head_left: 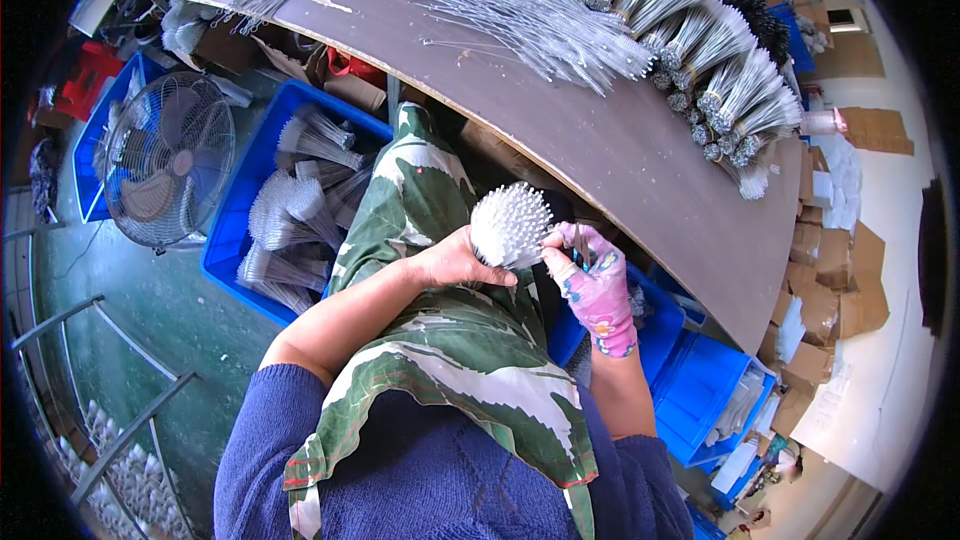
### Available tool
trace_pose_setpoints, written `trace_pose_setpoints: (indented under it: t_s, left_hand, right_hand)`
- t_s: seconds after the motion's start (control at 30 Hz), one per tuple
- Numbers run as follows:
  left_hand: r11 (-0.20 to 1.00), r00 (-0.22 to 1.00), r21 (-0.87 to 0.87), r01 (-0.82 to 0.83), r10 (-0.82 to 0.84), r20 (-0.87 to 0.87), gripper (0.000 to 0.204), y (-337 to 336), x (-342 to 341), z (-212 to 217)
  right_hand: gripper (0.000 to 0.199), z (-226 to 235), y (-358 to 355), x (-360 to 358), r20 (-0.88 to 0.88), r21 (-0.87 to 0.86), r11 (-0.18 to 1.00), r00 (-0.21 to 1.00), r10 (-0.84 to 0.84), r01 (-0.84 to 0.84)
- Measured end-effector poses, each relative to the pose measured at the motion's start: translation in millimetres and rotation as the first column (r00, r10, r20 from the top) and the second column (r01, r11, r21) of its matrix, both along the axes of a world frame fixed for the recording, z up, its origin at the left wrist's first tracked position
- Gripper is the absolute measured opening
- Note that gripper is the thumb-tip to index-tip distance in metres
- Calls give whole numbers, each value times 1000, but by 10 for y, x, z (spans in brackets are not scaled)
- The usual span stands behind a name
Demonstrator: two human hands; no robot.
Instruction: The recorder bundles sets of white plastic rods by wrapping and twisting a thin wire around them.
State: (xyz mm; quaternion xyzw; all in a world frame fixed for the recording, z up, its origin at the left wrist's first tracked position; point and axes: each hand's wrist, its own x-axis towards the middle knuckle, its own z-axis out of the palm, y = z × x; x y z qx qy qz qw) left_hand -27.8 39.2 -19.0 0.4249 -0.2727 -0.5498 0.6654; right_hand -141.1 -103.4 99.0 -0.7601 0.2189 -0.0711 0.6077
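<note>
In front of my lap, my left hand (465,260) grips a round bundle of thin white brushes (511,224), its many pale tips facing up. My right hand (595,285), in a pink flowered glove with bare fingertips, is closed at the bundle's right side. Between its fingers shows a slim dark tool (580,248) with a bit of blue; its kind is hard to make out. The thumb and forefinger meet at the edge of the tips, and whether they pinch a single brush is too small to tell.
The brown table (560,130) curves ahead, bearing loose wire brushes (530,15) and several tied brush bundles (735,90). On the left stand a blue crate (225,230) of bundles and a floor fan (170,160). A blue bin (700,390) sits at right, near cardboard boxes (815,280).
</note>
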Motion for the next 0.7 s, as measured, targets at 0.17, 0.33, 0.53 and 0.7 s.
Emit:
trace_pose_setpoints:
  t_s: [0.17,0.33,0.53,0.7]
  left_hand:
    - [999,998,30,44,-46,48,59,24,34,43]
    - [997,997,44,65,-67,48,60,35,38,66]
    - [997,996,26,78,-76,-41,58,36,40,41]
    - [995,994,17,97,-97,-45,57,35,44,17]
  right_hand:
    - [13,3,13,46,26,-13,999,999,-34,34]
    - [13,-17,-28,56,-35,18,993,993,-114,115]
    - [14,-6,2,30,25,-54,997,998,-50,51]
    - [14,-5,-4,16,-41,13,1000,999,24,-23]
